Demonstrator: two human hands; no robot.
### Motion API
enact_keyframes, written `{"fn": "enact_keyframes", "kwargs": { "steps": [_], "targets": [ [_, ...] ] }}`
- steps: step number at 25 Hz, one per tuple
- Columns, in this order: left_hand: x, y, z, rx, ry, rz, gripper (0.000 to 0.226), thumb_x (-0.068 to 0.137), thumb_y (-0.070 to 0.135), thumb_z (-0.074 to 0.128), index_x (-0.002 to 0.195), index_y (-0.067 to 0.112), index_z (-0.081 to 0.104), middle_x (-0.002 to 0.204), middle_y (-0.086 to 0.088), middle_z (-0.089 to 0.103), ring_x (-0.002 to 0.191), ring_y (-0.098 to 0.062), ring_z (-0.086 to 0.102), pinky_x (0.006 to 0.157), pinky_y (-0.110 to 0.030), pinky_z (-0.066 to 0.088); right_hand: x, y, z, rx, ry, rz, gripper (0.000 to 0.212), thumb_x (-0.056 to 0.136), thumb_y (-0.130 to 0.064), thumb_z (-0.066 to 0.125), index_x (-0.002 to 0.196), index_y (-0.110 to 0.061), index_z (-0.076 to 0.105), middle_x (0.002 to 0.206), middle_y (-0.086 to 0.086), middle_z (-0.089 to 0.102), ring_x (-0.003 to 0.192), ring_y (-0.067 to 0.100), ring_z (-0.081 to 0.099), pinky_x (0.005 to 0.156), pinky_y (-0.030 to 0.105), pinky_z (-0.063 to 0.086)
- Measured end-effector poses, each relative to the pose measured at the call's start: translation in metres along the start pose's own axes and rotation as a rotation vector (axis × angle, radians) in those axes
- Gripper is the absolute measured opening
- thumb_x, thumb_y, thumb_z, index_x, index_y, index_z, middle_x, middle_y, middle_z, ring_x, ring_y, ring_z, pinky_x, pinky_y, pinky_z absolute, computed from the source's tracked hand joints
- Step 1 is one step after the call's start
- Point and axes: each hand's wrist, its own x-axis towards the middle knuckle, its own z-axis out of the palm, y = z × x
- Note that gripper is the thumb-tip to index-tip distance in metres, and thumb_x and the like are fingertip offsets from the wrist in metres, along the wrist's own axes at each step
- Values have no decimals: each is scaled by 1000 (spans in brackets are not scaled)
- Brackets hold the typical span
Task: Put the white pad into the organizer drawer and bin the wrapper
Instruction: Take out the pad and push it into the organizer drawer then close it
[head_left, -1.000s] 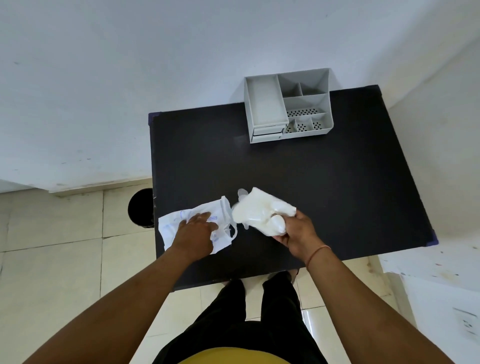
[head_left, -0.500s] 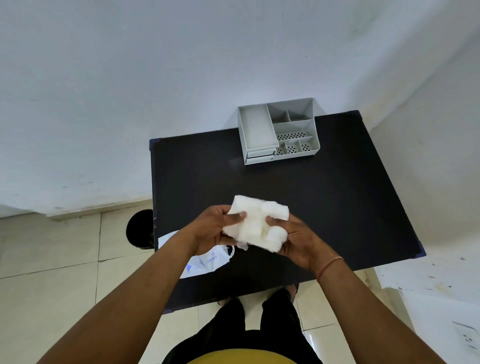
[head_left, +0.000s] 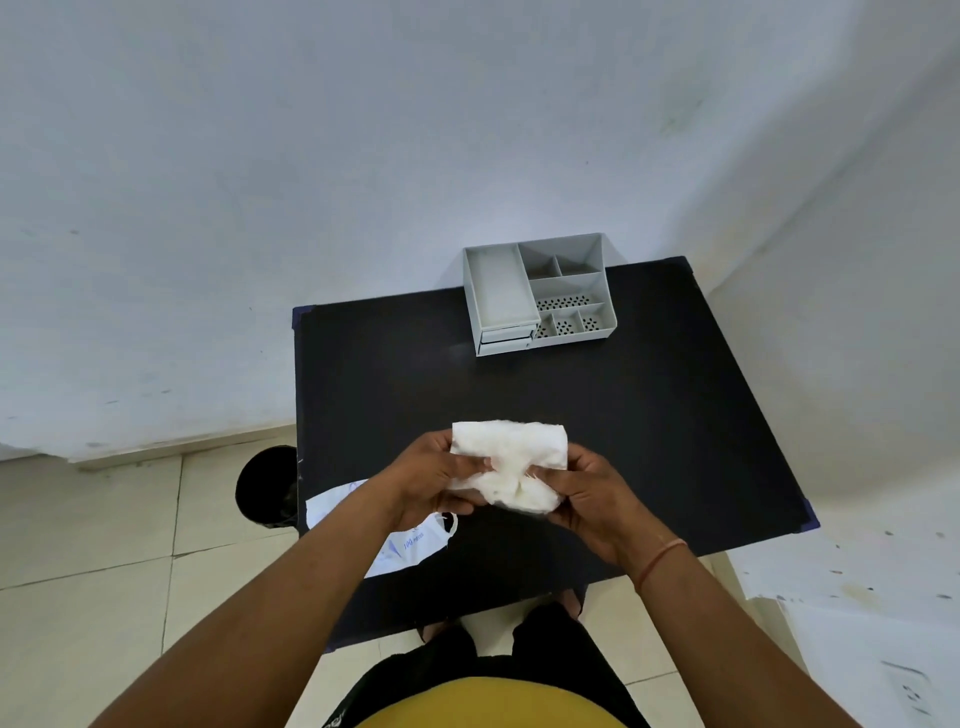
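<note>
Nearest the camera, both hands are clamped on the pad, held just above the desk: the left hand grips its left edge with the thumb on top, and the right hand pinches its right and lower part. The pad looks soft and fluffy, bunched in the middle, with loose fibres at the pinch.

To do this step well, I would square the pad into a flat, compact shape before carrying it, pressing lightly so no fibres tear off. It should end up narrow enough for a drawer.

Under the left forearm lies the wrapper, flat on the near left part of the desk and partly hidden. Blue print on it reads "100", followed by a word too small to make out. No brand can be read.

Beside the desk's left edge a dark bin stands on the floor, close to the wrapper.

At the far edge sits the grey organizer, well apart from the hands. Its drawers, stacked at the front left, appear closed, so one hand will probably have to let go to pull one open.
</note>
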Motion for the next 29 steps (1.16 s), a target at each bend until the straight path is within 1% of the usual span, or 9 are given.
{"fn": "enact_keyframes", "kwargs": {
  "steps": [3,5,8,12,17,19,21,24,29],
  "targets": [
    [3,5,13,-373,21,2,48,93,47,74,118,7,72,78,-6,73,49,-10,59,45,-22,49,-3,-4,3,257,42,-6,25,101,-3,60,116,-18,73,112,15,79,89,31,72,70,36,60],
    [7,5,23,-444,-50,24,67,85,65,72,124,11,71,93,-10,75,70,-16,70,57,-29,54,-2,-7,7,454,69,16,25,101,-3,59,117,-16,72,104,12,78,74,19,68,51,23,54],
    [12,2,49,-389,-97,46,63,94,53,70,145,18,61,134,-16,73,114,-32,72,83,-45,61,-3,-5,12,367,24,16,26,100,-7,63,122,-18,70,111,11,80,86,24,75,66,32,62],
    [21,12,60,-450,150,26,44,99,27,70,140,12,63,117,-16,81,100,-34,79,69,-45,65,4,-13,-12,-178,28,2,34,87,-26,82,118,-28,66,115,-2,78,106,20,73,94,48,60],
    [26,18,61,-295,45,-14,48,95,24,73,141,13,64,131,-16,76,120,-35,73,89,-47,62,29,-46,-54,-197,-130,72,32,89,-18,82,119,-16,71,117,10,77,97,25,76,79,37,65],
    [30,20,70,-375,-11,-3,45,99,25,70,142,15,64,135,-17,73,122,-37,71,93,-49,61,37,-53,-65,-221,-154,73,27,90,-12,80,115,-12,72,116,11,78,98,26,77,76,36,64],
    [32,25,81,-534,32,-49,48,96,26,69,140,8,63,127,-19,76,111,-36,76,84,-49,65,45,-55,-74,-86,-145,83,27,92,-9,77,118,-7,70,120,14,76,97,26,75,71,33,63],
    [40,28,93,-500,116,-65,60,91,35,72,141,4,62,108,-13,81,92,-27,80,70,-40,67,54,-56,-84,61,-157,103,31,93,-6,74,123,-3,66,124,18,74,92,22,74,69,33,62],
    [48,34,104,-461,192,9,51,94,39,73,136,11,68,131,-17,75,117,-35,73,100,-51,58,67,-68,-93,-171,-285,100,34,90,-12,79,121,-9,66,116,10,78,97,23,74,71,34,61]
  ]
}}
